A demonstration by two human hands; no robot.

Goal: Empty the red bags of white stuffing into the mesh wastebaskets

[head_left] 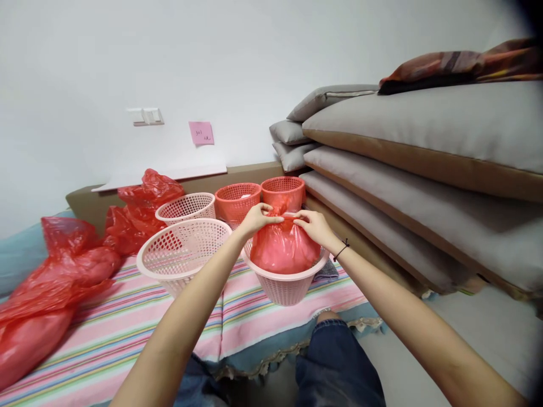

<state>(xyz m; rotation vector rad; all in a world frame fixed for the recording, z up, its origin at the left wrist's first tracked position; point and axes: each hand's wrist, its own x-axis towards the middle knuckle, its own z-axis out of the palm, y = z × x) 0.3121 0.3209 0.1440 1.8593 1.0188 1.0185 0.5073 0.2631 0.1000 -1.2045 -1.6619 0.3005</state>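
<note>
A filled red plastic bag (283, 249) sits inside a pale pink perforated basket (285, 287) on the striped cloth. My left hand (257, 217) pinches the gathered top of the bag from the left. My right hand (313, 224) pinches the same top from the right, with a black band on its wrist. Both hands are closed on the bag's neck, close together above the basket.
Two more pale pink baskets (183, 252) (186, 207) and two red baskets (237, 200) (283, 192) stand behind and to the left. Loose red plastic bags (55, 277) lie at the left. Stacked grey cushions (424, 186) fill the right side. My knees (335, 362) are below.
</note>
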